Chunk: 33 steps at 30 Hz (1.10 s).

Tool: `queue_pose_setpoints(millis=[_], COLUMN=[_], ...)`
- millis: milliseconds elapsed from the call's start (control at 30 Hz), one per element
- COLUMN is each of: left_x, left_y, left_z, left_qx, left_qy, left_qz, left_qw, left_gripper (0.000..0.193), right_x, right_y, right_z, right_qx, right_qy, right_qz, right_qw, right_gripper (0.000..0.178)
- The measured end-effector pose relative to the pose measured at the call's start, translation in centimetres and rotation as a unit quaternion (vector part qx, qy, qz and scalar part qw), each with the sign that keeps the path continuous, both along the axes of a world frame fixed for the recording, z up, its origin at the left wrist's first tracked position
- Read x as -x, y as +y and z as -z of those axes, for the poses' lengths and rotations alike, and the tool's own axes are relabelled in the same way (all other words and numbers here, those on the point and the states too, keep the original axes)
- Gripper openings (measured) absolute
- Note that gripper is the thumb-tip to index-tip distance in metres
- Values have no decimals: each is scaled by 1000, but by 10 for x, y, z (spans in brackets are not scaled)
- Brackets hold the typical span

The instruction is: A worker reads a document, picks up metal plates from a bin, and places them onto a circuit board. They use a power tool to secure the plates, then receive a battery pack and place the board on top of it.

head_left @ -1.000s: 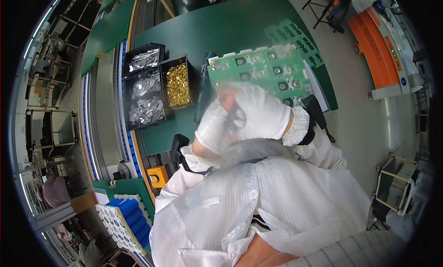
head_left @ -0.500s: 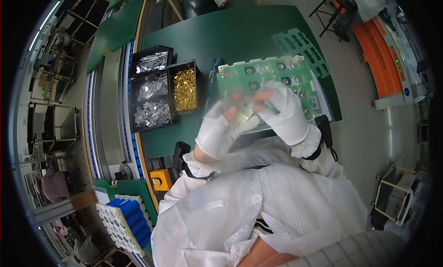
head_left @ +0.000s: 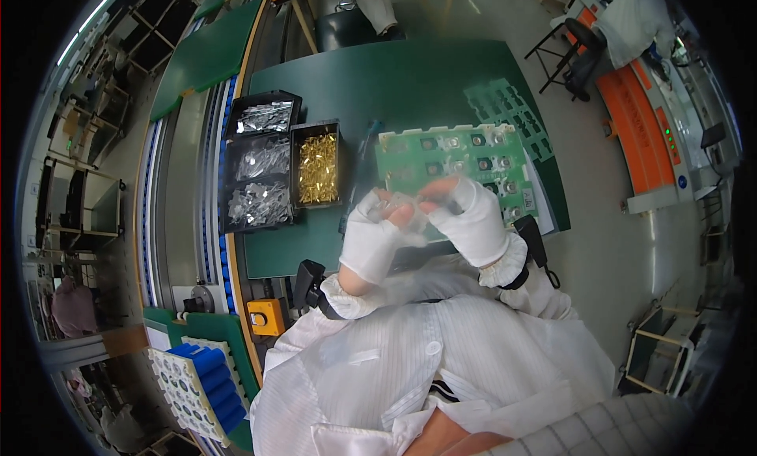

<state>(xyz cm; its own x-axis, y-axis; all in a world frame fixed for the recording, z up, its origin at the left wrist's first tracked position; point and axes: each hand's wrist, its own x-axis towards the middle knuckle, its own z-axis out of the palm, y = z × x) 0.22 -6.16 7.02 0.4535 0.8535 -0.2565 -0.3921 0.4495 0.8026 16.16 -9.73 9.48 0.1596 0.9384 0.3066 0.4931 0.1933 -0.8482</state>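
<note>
My left hand and my right hand, both in white fingertip-free gloves, meet over the near edge of a light green plate. Their bare fingertips are pinched close together. Between them is a pale, partly see-through piece, blurred and mostly covered by the fingers, so its kind cannot be told. Round fittings and square dark openings sit in rows on the plate. Left of the hands stands a black bin of gold-coloured metal pieces. Beside it, black bins hold silver flat metal pieces.
A dark tool lies between bin and plate. A green cut-out sheet lies on the dark green table, far right. Left runs a conveyor, with a yellow button box and a block of blue cylinders nearby.
The whole view has shifted, so table and plate sit lower in the picture. Both hands have drawn closer together, and the shiny flat piece between them is now more hidden.
</note>
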Motion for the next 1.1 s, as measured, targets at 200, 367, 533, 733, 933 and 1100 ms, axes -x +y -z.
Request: queue_pose_setpoints(millis=[200,367,533,733,933,1100], left_x=[3,7,6,7,6,8], left_y=[2,5,7,10,7,7], left_z=[1,11,12,11,3,5], left_qx=[2,49,68,81,44,-15], left_qy=[-2,-25,-58,-58,-29,6], left_qz=[4,-12,-59,-51,-56,-24], left_qw=[1000,998,994,994,997,1000], left_gripper=[24,24,19,18,21,24], right_x=[-36,-71,-70,-70,-29,-3], right_y=[39,79,86,88,50,22], right_z=[7,12,22,28,-2,-18], right_qx=[115,127,107,-11,43,170], right_qy=[163,-88,-186,-350,-65,7], right_qz=[2,31,-7,-25,-64,-119], right_qw=[980,988,977,936,995,978], right_gripper=[11,14,10,6,8,10])
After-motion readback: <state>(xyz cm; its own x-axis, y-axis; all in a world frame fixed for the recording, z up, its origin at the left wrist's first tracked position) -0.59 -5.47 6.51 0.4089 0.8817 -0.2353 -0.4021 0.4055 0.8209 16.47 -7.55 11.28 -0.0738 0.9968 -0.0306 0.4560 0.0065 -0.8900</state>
